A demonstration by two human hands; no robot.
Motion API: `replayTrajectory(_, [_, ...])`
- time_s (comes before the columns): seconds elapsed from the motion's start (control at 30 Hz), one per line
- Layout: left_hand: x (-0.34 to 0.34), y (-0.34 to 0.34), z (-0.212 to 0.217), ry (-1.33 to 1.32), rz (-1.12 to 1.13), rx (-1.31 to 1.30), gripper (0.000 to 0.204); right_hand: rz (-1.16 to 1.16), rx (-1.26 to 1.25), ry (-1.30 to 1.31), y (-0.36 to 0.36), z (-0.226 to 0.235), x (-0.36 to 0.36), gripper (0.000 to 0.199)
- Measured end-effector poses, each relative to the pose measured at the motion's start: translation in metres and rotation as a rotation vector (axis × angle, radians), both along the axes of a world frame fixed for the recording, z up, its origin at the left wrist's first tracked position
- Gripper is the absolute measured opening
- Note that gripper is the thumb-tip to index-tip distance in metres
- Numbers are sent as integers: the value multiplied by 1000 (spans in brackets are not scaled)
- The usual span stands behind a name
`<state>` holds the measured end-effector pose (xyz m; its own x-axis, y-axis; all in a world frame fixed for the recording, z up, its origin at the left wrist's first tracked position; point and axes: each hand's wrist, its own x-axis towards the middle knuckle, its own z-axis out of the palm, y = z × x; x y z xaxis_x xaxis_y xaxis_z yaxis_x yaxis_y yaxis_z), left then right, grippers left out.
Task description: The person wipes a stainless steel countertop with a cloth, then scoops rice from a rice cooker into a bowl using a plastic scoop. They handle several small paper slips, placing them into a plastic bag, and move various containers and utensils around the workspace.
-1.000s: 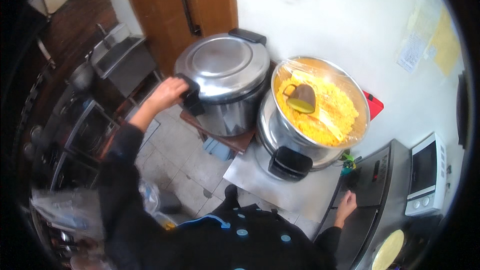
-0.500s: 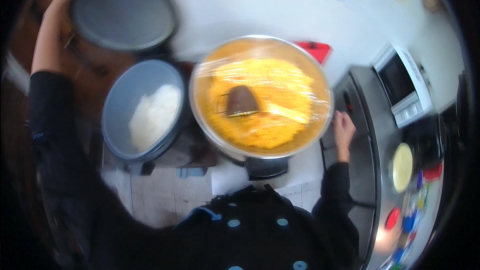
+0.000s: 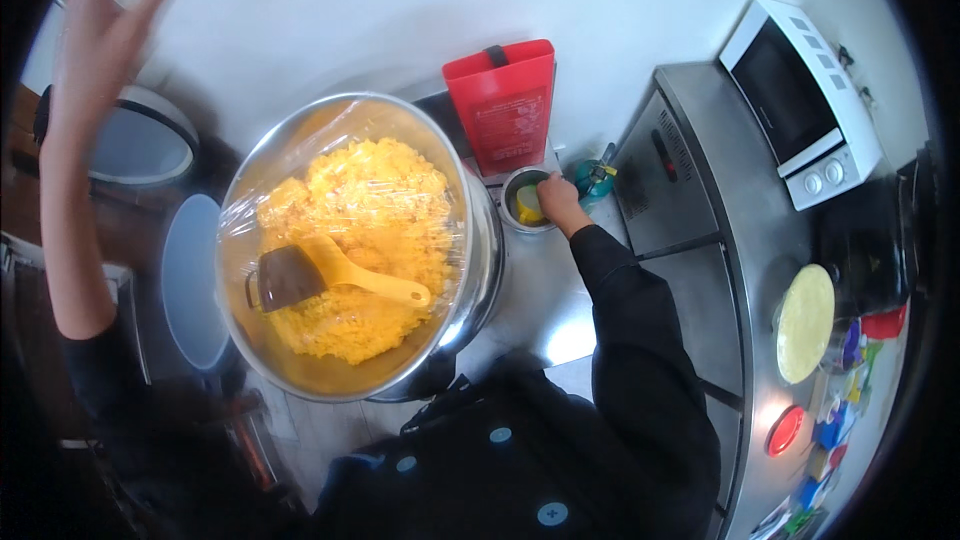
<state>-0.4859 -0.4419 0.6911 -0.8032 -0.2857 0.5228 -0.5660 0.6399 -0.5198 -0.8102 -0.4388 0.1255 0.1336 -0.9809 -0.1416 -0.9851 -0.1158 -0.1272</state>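
Up at the top left, the left hand [image 3: 110, 30] is raised in the air with its fingers spread wide and blurred, holding nothing. Just below it stands the round grey lid of a rice cooker [image 3: 135, 145], tipped up, and beneath that the pale blue-grey open pot of the cooker [image 3: 190, 280] shows beside the big bowl.

The right hand [image 3: 558, 202] reaches over the steel tabletop [image 3: 545, 300] to a small round metal cup [image 3: 522, 202] and rests on its rim, next to a yellow piece [image 3: 528, 208] lying inside; whether the fingers are closed on it cannot be told. A small teal object [image 3: 592, 178] sits just beside the cup, and a red flat upright case [image 3: 500, 105] stands against the white wall behind it.

Between the two hands sits a large round steel bowl [image 3: 480, 240] filled with yellow rice [image 3: 370, 210], covered with clear plastic film. A yellow-handled rice paddle with a dark blade [image 3: 330, 278] lies across the rice.

Further right, a white microwave oven [image 3: 800, 100] stands on a steel cabinet [image 3: 690, 190], well apart from the bowl.
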Motion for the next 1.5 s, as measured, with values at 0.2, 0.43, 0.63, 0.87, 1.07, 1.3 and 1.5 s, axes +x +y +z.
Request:
replayTrajectory(0.2, [-226,6,-132,-319,96,740,27,-43,254,-226,-15,33,-27,23])
replayTrajectory(0.43, [-337,-93,-375,98,576,1094,25,-249,141,-608,-7,-9,-43,22])
replayTrajectory(0.63, [-262,-4,-519,566,1258,1523,41,-348,115,-792,10,-20,-51,15])
replayTrajectory(0.87, [-228,11,-554,436,1232,1260,30,-375,-12,-911,27,-13,-44,17])
replayTrajectory(1.07, [-228,-11,-557,372,856,1184,28,-229,-162,-823,61,-5,-33,29])
replayTrajectory(1.3, [-241,-1,-520,159,646,1185,20,-159,-421,-754,110,-6,-16,36])
replayTrajectory(1.5, [-250,52,-497,169,547,964,19,-249,-497,-809,138,1,-15,33])
